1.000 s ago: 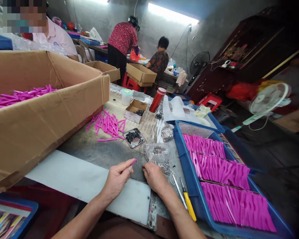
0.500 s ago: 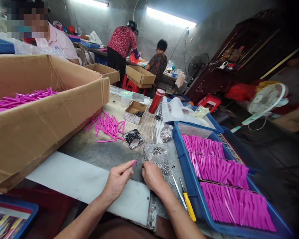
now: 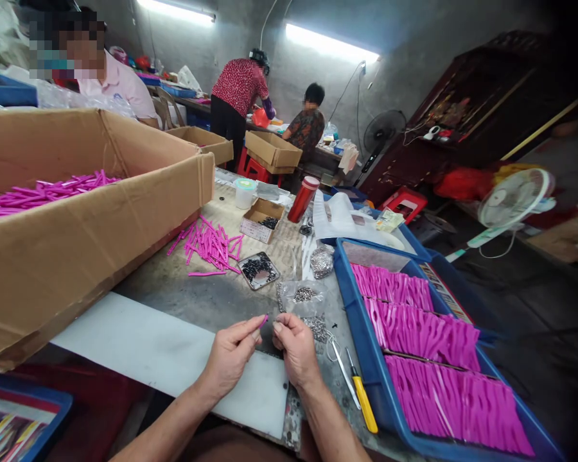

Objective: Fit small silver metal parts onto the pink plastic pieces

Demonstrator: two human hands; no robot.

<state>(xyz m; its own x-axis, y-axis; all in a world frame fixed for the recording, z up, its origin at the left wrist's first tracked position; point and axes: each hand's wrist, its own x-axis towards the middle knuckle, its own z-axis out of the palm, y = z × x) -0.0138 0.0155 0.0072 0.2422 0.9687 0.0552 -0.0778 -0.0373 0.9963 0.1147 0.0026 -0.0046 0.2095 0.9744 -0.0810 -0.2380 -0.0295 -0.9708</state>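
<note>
My left hand [image 3: 231, 356] pinches a small pink plastic piece [image 3: 264, 319] between thumb and forefinger, its tip sticking out. My right hand [image 3: 296, 350] is closed in a pinch right beside that tip; what its fingers hold is too small to make out. Both hands hover over the grey worktable [image 3: 197, 295], just in front of clear bags of small metal parts [image 3: 313, 321]. A loose pile of pink sticks [image 3: 212, 244] lies further back, with a little metal dish of dark parts [image 3: 259, 269] beside it.
A big cardboard box [image 3: 77, 237] with pink sticks fills the left. A blue tray [image 3: 366, 346] with rows of pink pieces is on the right, a yellow-handled screwdriver [image 3: 363, 398] next to it. A white board [image 3: 173, 359] lies in front. Other people work at the back.
My right hand has lifted off the bag of metal parts and moved left to meet the pink piece in my left hand. The view shifted slightly.
</note>
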